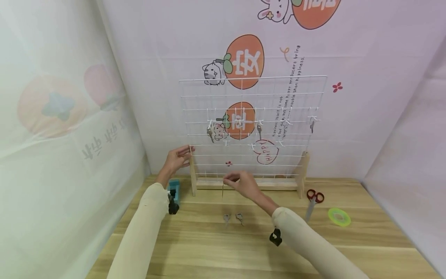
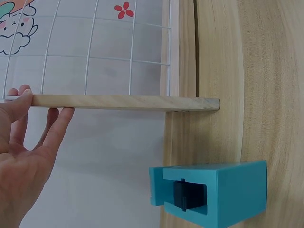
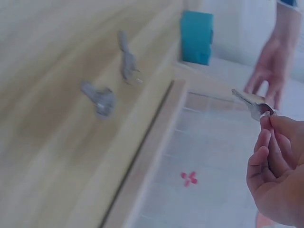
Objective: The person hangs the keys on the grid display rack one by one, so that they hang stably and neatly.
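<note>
Left hand (image 1: 175, 159) open, fingers straight against grid post (image 1: 192, 170). Right hand (image 1: 244, 184) pinching key (image 3: 251, 103) low before grid (image 1: 252, 116), at 12 o'clock from two keys (image 1: 233, 218) on table (image 1: 209, 248). Best: steady post, raise key slowly to a free hook.

Red scissors (image 1: 314, 198) and a green tape ring (image 1: 339, 216) lie on the tabletop (image 1: 209, 248); a teal box (image 1: 174, 190) sits left.

The wire rack (image 1: 253, 128) stands at the table's (image 1: 209, 248) back: box (image 1: 173, 190) left of it, two keys (image 1: 233, 218) before it, scissors (image 1: 313, 201) and tape ring (image 1: 339, 216) right.
</note>
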Demonstrator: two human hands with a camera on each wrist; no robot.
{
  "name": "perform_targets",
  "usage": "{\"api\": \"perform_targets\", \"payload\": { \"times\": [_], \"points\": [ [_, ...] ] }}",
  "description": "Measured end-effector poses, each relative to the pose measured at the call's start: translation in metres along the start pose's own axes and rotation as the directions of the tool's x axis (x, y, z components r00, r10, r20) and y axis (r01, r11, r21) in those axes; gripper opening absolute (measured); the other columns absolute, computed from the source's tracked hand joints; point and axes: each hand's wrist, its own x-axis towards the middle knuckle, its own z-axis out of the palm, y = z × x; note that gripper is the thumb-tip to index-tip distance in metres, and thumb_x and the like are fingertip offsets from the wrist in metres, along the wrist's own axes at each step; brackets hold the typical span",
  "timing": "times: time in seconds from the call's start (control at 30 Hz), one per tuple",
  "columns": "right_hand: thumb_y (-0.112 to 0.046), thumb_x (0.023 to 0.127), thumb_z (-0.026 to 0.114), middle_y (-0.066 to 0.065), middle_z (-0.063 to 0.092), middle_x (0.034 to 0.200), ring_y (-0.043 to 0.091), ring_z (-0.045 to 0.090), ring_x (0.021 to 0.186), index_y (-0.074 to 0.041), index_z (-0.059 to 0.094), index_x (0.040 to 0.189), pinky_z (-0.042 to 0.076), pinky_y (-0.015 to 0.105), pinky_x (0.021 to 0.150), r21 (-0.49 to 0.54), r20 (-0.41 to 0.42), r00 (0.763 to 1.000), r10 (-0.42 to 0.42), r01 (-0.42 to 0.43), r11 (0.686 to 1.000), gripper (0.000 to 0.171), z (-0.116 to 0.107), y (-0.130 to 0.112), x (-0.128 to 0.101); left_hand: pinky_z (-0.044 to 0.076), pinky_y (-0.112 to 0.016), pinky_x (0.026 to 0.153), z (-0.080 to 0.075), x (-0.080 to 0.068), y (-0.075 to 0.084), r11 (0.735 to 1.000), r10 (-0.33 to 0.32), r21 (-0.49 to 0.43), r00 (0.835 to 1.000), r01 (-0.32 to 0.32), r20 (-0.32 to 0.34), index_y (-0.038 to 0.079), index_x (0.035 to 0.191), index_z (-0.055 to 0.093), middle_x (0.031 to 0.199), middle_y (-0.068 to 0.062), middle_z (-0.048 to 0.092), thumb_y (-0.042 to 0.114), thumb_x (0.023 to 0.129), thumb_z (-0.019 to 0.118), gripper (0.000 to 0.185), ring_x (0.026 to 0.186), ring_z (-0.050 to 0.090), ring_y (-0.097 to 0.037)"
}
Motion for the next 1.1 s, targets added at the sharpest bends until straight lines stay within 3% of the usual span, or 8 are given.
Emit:
{"api": "perform_targets", "payload": {
  "times": [0.33, 0.63, 0.9, 1.1],
  "points": [
    [-0.015, 0.097, 0.076, 0.005, 0.08, 0.093, 0.022, 0.074, 0.082, -0.006, 0.081, 0.107, 0.056, 0.024, 0.066, 0.003, -0.155, 0.987, 0.046, -0.046, 0.999, 0.014, -0.034, -0.019, 0.034, 0.053, -0.052, 0.104, -0.001, 0.0, 0.001, 1.0, -0.013, -0.005, 1.0, 0.013, 0.0, 0.009, 0.151, 0.055, 0.149, -0.011, 0.058, 0.004, 0.106, 0.059, 0.045, 0.14, 0.053, -0.03],
    [-0.017, 0.096, 0.078, 0.007, 0.08, 0.094, 0.019, 0.074, 0.081, -0.006, 0.081, 0.107, 0.053, 0.02, 0.065, 0.025, -0.341, 0.937, 0.08, -0.076, 0.997, 0.016, -0.039, -0.025, 0.055, 0.054, -0.051, 0.103, 0.0, 0.001, 0.0, 1.0, -0.009, -0.003, 1.0, 0.009, 0.01, 0.01, 0.15, 0.056, 0.149, -0.011, 0.059, 0.005, 0.106, 0.059, 0.044, 0.14, 0.053, -0.029],
    [-0.012, 0.095, 0.079, 0.01, 0.08, 0.093, 0.022, 0.076, 0.08, -0.002, 0.081, 0.106, 0.059, 0.028, 0.068, 0.039, -0.4, 0.912, 0.096, -0.088, 0.995, 0.015, -0.034, -0.028, 0.066, 0.053, -0.053, 0.104, 0.0, 0.0, 0.0, 1.0, -0.007, -0.007, 1.0, 0.007, 0.004, 0.009, 0.152, 0.054, 0.149, -0.011, 0.059, 0.004, 0.106, 0.059, 0.046, 0.141, 0.052, -0.031],
    [-0.011, 0.095, 0.079, 0.012, 0.08, 0.094, 0.024, 0.077, 0.081, 0.0, 0.08, 0.108, 0.06, 0.028, 0.067, 0.034, -0.394, 0.915, 0.084, -0.076, 0.996, 0.017, -0.032, -0.026, 0.068, 0.053, -0.054, 0.104, -0.001, 0.003, -0.001, 1.0, -0.009, -0.017, 1.0, 0.009, 0.009, 0.008, 0.153, 0.053, 0.149, -0.011, 0.058, 0.003, 0.106, 0.058, 0.047, 0.141, 0.052, -0.03]
  ]
}}
